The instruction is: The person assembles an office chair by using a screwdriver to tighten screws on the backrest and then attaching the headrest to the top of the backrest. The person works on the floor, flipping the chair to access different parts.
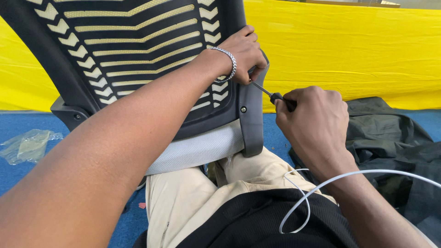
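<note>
A black office chair backrest (138, 55) with a slotted frame over cream mesh leans upright against my lap. My left hand (243, 53), a silver bracelet on its wrist, grips the backrest's right edge. My right hand (314, 124) is closed around the black handle of a screwdriver (271, 94). The thin metal shaft points up and left, its tip meeting the dark grey side bracket (252, 124) just under my left fingers. A screw head shows lower on that bracket.
A white mesh lumbar pad (197, 149) sits below the frame. A yellow sheet (349, 50) hangs behind, over blue carpet (18, 174). Dark cloth (390, 138) lies at right, a clear plastic bag (27, 144) at left. A white cable (321, 183) loops over my lap.
</note>
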